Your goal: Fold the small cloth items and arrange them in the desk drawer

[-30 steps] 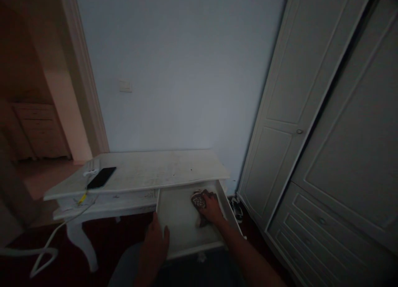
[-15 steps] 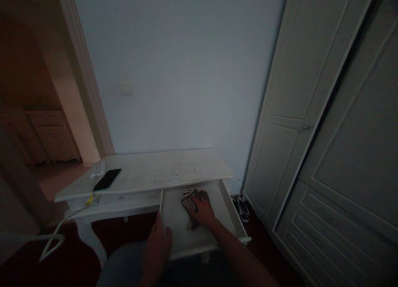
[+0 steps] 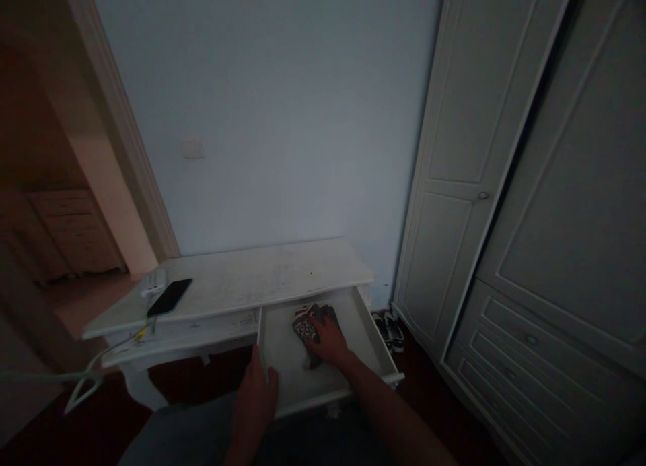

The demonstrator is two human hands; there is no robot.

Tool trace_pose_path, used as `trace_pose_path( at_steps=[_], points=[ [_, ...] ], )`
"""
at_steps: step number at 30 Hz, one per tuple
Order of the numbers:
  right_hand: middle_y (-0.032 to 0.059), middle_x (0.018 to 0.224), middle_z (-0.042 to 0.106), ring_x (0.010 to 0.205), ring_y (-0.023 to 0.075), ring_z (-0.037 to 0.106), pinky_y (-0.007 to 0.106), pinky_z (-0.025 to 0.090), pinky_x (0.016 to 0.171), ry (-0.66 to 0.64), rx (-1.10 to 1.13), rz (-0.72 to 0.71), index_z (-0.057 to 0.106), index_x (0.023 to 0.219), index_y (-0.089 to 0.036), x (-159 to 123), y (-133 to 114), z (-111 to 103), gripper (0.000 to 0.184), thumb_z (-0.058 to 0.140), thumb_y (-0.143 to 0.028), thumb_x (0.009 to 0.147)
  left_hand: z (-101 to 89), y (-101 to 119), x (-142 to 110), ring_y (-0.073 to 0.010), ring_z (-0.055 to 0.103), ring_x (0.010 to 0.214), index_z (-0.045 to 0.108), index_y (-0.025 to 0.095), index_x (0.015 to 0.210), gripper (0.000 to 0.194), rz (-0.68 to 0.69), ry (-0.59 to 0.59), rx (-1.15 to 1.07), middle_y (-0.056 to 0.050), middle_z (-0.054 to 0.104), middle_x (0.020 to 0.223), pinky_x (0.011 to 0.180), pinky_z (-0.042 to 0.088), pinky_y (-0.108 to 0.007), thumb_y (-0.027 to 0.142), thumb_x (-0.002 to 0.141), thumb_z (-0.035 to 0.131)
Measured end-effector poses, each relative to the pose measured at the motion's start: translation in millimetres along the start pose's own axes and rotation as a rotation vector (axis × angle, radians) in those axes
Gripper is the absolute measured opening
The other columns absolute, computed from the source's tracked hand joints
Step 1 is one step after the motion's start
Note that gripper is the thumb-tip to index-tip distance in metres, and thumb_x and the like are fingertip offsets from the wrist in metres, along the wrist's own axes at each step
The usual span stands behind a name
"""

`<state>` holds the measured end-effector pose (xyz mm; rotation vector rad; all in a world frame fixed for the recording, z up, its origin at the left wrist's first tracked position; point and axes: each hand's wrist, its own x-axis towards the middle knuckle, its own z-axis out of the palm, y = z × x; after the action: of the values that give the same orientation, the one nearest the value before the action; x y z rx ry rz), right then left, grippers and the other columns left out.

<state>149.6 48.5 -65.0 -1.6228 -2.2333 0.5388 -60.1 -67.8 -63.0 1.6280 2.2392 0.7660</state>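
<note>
A white desk stands against the wall with its right-hand drawer pulled out. Inside the drawer my right hand presses flat on a dark patterned cloth near the drawer's back. My left hand grips the drawer's front left corner, thumb on the inside. The room is dim, so the cloth's pattern is hard to make out.
A black phone and a white power strip lie on the desk's left end, with a white cable trailing to the floor. A tall white wardrobe fills the right. Shoes sit beside it. A doorway opens at left.
My right hand has slid the cloth from the drawer's right side toward its middle. The left hand has stayed on the drawer's corner. The camera has shifted slightly.
</note>
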Motion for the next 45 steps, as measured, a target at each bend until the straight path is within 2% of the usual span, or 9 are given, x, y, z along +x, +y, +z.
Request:
trace_pose_path(
  at_steps=[4, 10, 16, 21, 27, 35, 40, 43, 45],
  points=[
    [0.0176, 0.168, 0.039, 0.151, 0.0393, 0.040, 0.048, 0.029, 0.124, -0.002, -0.011, 0.010, 0.045, 0.162, -0.023, -1.2, -2.4, -0.8, 0.078, 0.069, -0.049, 0.091, -0.8, 0.6, -2.1, -0.0282, 0.057, 0.139, 0.023, 0.014, 0.164, 0.061, -0.001, 0.008, -0.002, -0.019, 0.051, 0.159, 0.113, 0.046, -0.038, 0.030, 0.106, 0.033],
    [0.0157, 0.168, 0.040, 0.149, 0.0380, 0.044, 0.047, 0.032, 0.122, 0.005, -0.031, 0.020, 0.046, 0.162, -0.027, -0.9, -3.2, 1.1, 0.077, 0.068, -0.050, 0.091, -0.5, 1.4, -0.9, -0.0290, 0.062, 0.134, 0.024, 0.009, 0.163, 0.063, -0.017, -0.006, 0.058, -0.022, 0.054, 0.156, 0.109, 0.048, -0.037, 0.029, 0.105, 0.035],
    [0.0163, 0.168, 0.040, 0.149, 0.0391, 0.043, 0.047, 0.031, 0.122, 0.024, -0.052, 0.041, 0.045, 0.162, -0.026, -0.1, -5.6, 3.2, 0.076, 0.065, -0.051, 0.093, -1.0, 4.0, -2.3, -0.0297, 0.058, 0.140, 0.024, 0.009, 0.164, 0.063, -0.020, 0.007, 0.021, -0.021, 0.053, 0.158, 0.112, 0.046, -0.038, 0.028, 0.105, 0.034],
    [0.0148, 0.167, 0.041, 0.149, 0.0379, 0.043, 0.047, 0.031, 0.122, 0.019, -0.070, 0.028, 0.047, 0.160, -0.026, 0.5, -5.8, 3.4, 0.074, 0.066, -0.049, 0.093, 0.5, 2.6, -2.1, -0.0300, 0.061, 0.135, 0.023, 0.010, 0.166, 0.064, -0.022, 0.000, 0.008, -0.022, 0.051, 0.159, 0.108, 0.049, -0.040, 0.027, 0.105, 0.034],
    [0.0163, 0.167, 0.040, 0.148, 0.0380, 0.043, 0.048, 0.031, 0.122, 0.022, -0.081, 0.045, 0.046, 0.161, -0.025, 0.4, -5.5, 5.2, 0.073, 0.064, -0.049, 0.094, 7.2, -3.9, -0.9, -0.0266, 0.052, 0.145, 0.021, 0.010, 0.166, 0.063, 0.012, 0.029, 0.000, -0.020, 0.052, 0.158, 0.115, 0.044, -0.035, 0.028, 0.106, 0.032],
    [0.0164, 0.169, 0.038, 0.150, 0.0364, 0.042, 0.045, 0.031, 0.122, 0.030, -0.082, 0.034, 0.046, 0.161, -0.026, 0.7, -3.6, 7.6, 0.073, 0.065, -0.049, 0.095, 1.0, 1.6, -2.3, -0.0300, 0.061, 0.134, 0.025, 0.008, 0.165, 0.064, -0.003, 0.015, 0.009, -0.024, 0.053, 0.155, 0.108, 0.049, -0.040, 0.027, 0.105, 0.035],
    [0.0165, 0.167, 0.040, 0.147, 0.0396, 0.043, 0.048, 0.028, 0.122, 0.015, -0.103, -0.027, 0.044, 0.162, -0.026, 2.1, 4.7, 8.0, 0.086, 0.076, -0.049, 0.086, -0.3, 2.5, -4.5, -0.0283, 0.057, 0.139, 0.019, 0.010, 0.166, 0.065, -0.001, 0.013, 0.016, -0.021, 0.049, 0.160, 0.112, 0.046, -0.038, 0.027, 0.105, 0.032],
    [0.0142, 0.167, 0.040, 0.148, 0.0415, 0.039, 0.054, 0.026, 0.122, -0.026, -0.155, -0.101, 0.045, 0.161, -0.034, 4.5, 14.7, -0.4, 0.094, 0.083, -0.054, 0.077, 1.5, 1.6, -4.0, -0.0269, 0.055, 0.142, 0.020, 0.009, 0.166, 0.065, 0.004, 0.019, 0.029, -0.020, 0.048, 0.162, 0.115, 0.044, -0.036, 0.026, 0.105, 0.033],
    [0.0126, 0.167, 0.040, 0.150, 0.0410, 0.036, 0.055, 0.029, 0.120, -0.010, -0.170, -0.077, 0.046, 0.160, -0.037, 8.4, 19.5, -6.8, 0.093, 0.084, -0.053, 0.076, 3.2, 0.6, -3.5, -0.0267, 0.054, 0.143, 0.021, 0.008, 0.166, 0.065, 0.010, 0.034, 0.032, -0.020, 0.049, 0.162, 0.115, 0.043, -0.035, 0.026, 0.105, 0.033]
  ],
)
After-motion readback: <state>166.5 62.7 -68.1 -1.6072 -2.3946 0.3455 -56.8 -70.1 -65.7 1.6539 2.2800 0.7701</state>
